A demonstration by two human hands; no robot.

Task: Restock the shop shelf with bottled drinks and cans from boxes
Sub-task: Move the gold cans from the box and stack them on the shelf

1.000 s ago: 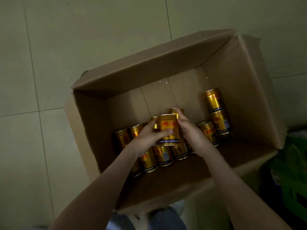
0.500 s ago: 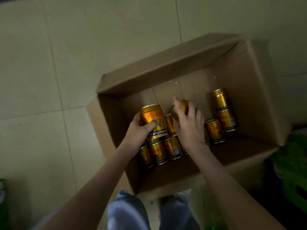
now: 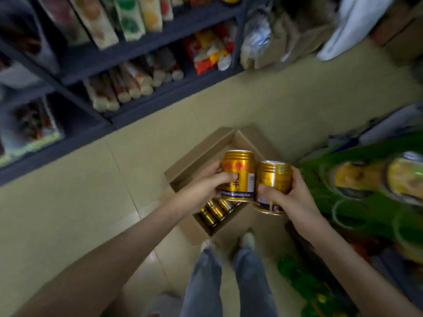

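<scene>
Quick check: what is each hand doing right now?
Left hand: fingers curled round a gold can.
Right hand: fingers curled round a second gold can.

My left can [image 3: 238, 175] is gold, with a red emblem, a white barcode patch and a dark purple band lettered in white. My right can [image 3: 273, 186] is gold with a purple band too. The box [image 3: 199, 154] is plain brown, the floor [image 3: 68, 213] beige tile, the shelf [image 3: 142, 43] dark blue-grey, my jeans [image 3: 203, 282] faded blue.

Head-worn view, steeply down over box [image 3: 199, 156]
</scene>
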